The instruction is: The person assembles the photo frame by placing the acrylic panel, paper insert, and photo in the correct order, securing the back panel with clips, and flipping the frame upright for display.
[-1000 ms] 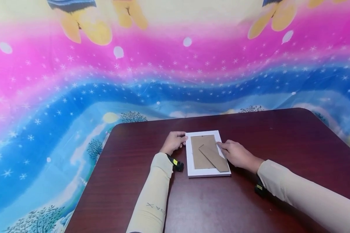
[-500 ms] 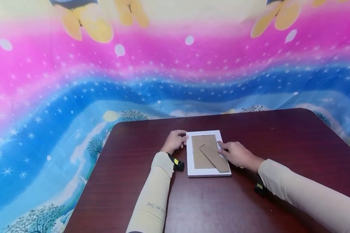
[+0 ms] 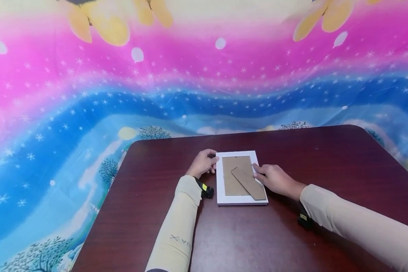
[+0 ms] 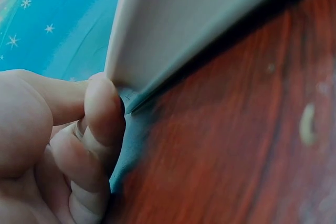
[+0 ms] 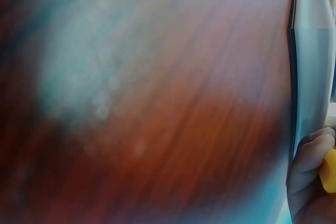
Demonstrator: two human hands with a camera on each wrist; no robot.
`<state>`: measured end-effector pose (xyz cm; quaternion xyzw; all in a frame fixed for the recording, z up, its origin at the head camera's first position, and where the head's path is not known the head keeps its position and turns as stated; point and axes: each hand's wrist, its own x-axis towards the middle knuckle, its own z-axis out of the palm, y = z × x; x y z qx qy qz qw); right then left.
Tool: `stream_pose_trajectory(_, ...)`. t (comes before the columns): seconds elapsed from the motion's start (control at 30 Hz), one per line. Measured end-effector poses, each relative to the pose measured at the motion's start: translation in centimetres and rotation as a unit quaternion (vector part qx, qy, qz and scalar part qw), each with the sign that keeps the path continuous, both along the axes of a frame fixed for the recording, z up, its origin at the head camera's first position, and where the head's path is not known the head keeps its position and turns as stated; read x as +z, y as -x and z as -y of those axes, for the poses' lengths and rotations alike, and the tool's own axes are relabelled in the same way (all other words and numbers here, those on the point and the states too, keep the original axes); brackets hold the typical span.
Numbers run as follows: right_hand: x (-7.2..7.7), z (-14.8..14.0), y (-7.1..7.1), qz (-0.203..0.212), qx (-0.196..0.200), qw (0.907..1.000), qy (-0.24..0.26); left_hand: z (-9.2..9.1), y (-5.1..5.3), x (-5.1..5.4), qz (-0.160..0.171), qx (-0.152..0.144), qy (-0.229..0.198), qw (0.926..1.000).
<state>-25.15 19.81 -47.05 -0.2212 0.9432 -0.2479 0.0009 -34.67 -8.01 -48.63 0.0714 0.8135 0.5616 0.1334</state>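
A white picture frame (image 3: 242,201) lies back side up on the dark red table, its brown backing board (image 3: 232,185) showing. The board's stand leg (image 3: 248,184) is slanted toward the lower right corner. At the frame's upper left edge my left hand (image 3: 201,164) grips the rim between thumb and curled fingers; the left wrist view shows the thumb tip against the frame's side (image 4: 173,19). My right hand (image 3: 277,179) is at the right edge, its fingertips over the inner rim. A small yellow thing (image 5: 328,171) shows in its curled fingers; the rest is hidden.
The wooden table (image 3: 251,238) has rounded far corners. Behind it hangs a pink and blue cloth (image 3: 204,71) with snowflakes. A small pale fleck (image 4: 308,124) lies on the tabletop beside the frame.
My right hand's fingertips have shifted slightly along the frame's right edge, showing a gap between index finger and thumb. The left hand and frame stay nearly still; the head view has tilted a little.
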Motion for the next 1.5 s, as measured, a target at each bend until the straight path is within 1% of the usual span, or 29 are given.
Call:
stream_pose_trajectory(0.2, 0.1, 0.0, 0.1, -0.027, 0.012, 0.9995, -0.015, 0.0, 0.1, -0.1, -0.001, -0.002, -0.004, 1.0)
stream_pose_trajectory(0.43, 0.4, 0.1, 0.1, -0.021, 0.014, 0.9987, -0.043, 0.1, 0.1, -0.2, 0.001, -0.001, -0.002, 1.0)
stream_pose_trajectory(0.63, 0.3, 0.2, 0.1, -0.03, 0.015, 0.9975, -0.062, 0.0, 0.2, -0.3, 0.004, 0.001, -0.005, 1.0)
stream_pose_trajectory(0.87, 0.4, 0.2, 0.0, -0.04, 0.007, 0.995, -0.092, -0.2, 0.3, -0.4, 0.005, -0.003, -0.006, 1.0)
stream_pose_trajectory(1.1, 0.7, 0.2, 0.1, -0.05, 0.018, 0.9919, -0.116, -0.2, 0.3, 0.0, 0.0, -0.005, -0.003, 1.0)
stream_pose_trajectory(1.23, 1.0, 0.3, 0.2, -0.044, 0.024, 0.9903, -0.129, 0.0, 0.3, 0.1, -0.002, -0.006, -0.004, 1.0)
stream_pose_trajectory(1.4, 1.1, 0.4, 0.3, -0.039, 0.027, 0.9877, -0.149, 0.0, 0.3, -0.1, 0.0, -0.007, -0.002, 1.0)
stream_pose_trajectory(1.5, 1.1, 0.4, 0.4, -0.047, 0.034, 0.9853, -0.161, 0.0, 0.3, -0.2, 0.002, -0.006, 0.0, 1.0)
